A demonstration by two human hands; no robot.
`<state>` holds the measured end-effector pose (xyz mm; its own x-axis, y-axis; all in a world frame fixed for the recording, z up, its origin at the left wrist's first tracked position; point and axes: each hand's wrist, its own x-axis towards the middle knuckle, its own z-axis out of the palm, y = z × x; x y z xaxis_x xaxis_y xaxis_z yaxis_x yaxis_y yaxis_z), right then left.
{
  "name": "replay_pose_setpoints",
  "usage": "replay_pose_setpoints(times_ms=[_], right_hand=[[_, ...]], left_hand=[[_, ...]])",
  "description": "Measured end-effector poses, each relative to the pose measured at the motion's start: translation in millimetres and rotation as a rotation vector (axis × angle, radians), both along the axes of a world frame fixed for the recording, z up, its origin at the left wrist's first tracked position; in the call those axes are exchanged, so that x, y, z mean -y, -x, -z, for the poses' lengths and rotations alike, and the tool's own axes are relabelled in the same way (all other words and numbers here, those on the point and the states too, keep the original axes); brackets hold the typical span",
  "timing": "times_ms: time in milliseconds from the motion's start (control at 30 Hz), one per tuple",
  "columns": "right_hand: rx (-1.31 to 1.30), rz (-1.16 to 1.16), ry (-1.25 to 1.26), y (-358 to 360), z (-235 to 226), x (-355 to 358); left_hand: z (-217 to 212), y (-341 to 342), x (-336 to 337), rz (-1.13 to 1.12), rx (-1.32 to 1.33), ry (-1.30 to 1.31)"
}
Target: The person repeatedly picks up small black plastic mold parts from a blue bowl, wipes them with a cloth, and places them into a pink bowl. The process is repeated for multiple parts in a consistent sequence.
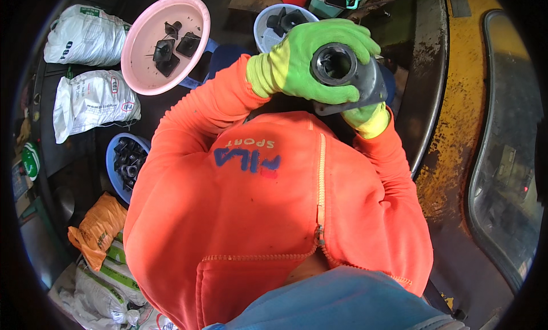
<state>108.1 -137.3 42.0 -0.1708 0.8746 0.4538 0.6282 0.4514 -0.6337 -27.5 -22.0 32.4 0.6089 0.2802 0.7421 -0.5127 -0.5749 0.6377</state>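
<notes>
My left hand [297, 61], in a bright green glove, is closed around a black rubber part [371, 81]. Its fingers lie over the top of the part's round collar, with the thumb below. The collar's open hole faces up, and a flat, square-cornered flange spreads out beneath it. My right hand [365, 114], gloved in green with a yellow cuff, is under the flange at the lower right. The part hides its fingers, so I cannot see how it grips.
A pink basin [130, 50] and a white-blue basket [261, 30] hold similar black parts. A blue basin [114, 170] contains small black pieces. White sacks [94, 101] and an orange bag [100, 227] lie left. A rusty yellow machine [451, 130] stands close on the right.
</notes>
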Motion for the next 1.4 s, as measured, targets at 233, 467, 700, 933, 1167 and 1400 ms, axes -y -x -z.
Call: replay_pose_setpoints(times_ms=[233,467,700,933,1167,1400], right_hand=[[-0.028,-0.187,0.106,5.1,7.0,13.3],[-0.126,-0.186,0.056,13.9,18.3,16.2],[0.060,0.015,-0.034,-7.9,-3.6,-18.9],[-0.395,0.283,-0.044,16.4,26.6,-12.0],[0.042,0.043,-0.079,-4.1,0.2,-0.9],[-0.101,-0.254,0.281,-1.0,1.6,6.9]], left_hand=[[-3.9,4.8,-9.2,0.452,-0.101,0.028],[0.8,-9.2,-14.7,0.969,-0.188,0.091],[-36.7,1.0,-44.2,0.119,-0.252,-0.217],[1.1,-14.6,7.7,-0.149,0.049,0.132],[-8.4,-3.9,-6.0,0.140,-0.005,0.053],[-10.0,-0.5,-10.9,0.561,-0.145,0.103]])
